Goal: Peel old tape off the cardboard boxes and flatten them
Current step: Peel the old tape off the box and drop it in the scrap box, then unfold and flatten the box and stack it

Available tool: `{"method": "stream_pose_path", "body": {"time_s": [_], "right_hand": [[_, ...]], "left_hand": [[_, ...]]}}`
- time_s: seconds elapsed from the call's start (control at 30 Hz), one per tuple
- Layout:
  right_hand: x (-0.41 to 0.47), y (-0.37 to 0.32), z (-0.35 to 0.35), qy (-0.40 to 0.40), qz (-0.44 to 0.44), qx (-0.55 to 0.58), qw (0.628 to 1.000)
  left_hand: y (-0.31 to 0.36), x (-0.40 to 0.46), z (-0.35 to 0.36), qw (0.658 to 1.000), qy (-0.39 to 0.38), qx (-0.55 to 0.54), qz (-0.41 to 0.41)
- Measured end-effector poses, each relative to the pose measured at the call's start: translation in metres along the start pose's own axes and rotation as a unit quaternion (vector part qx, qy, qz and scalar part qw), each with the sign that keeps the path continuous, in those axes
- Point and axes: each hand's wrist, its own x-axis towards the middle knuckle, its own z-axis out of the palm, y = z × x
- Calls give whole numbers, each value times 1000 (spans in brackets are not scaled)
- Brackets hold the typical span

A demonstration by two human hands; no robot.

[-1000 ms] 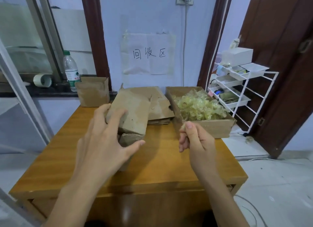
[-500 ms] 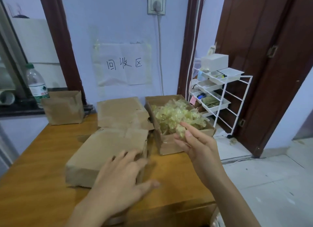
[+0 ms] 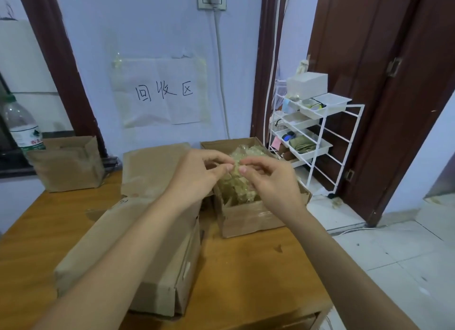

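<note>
Both hands meet above an open cardboard bin (image 3: 256,218) heaped with crumpled yellowish tape (image 3: 242,189). My left hand (image 3: 197,174) and my right hand (image 3: 268,179) have their fingertips together, pinching a small clear piece of tape between them. A closed cardboard box (image 3: 157,263) lies on the wooden table (image 3: 246,268) under my left forearm. Behind it rests a stack of flattened cardboard (image 3: 152,167). Another small cardboard box (image 3: 69,164) stands at the back left.
A plastic water bottle (image 3: 22,125) stands on the dark ledge at the far left. A paper sign (image 3: 162,93) is taped to the wall. A white wire rack (image 3: 310,132) with trays stands right of the table, beside a brown door (image 3: 384,83).
My left hand has left the closed box and risen to meet my right hand over the tape bin. The closed box now lies flat on the table.
</note>
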Motion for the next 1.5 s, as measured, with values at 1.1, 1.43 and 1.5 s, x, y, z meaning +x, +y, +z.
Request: {"method": "stream_pose_path", "body": {"time_s": [1.1, 1.43, 1.5], "right_hand": [[-146, -10, 109, -178, -144, -163, 960], [-159, 0, 121, -182, -195, -204, 942], [-164, -1, 122, -194, -195, -249, 929]], "left_hand": [[-77, -185, -107, 957, 23, 289, -9], [-90, -218, -108, 964, 92, 244, -44], [-87, -219, -112, 958, 34, 279, -59]]}}
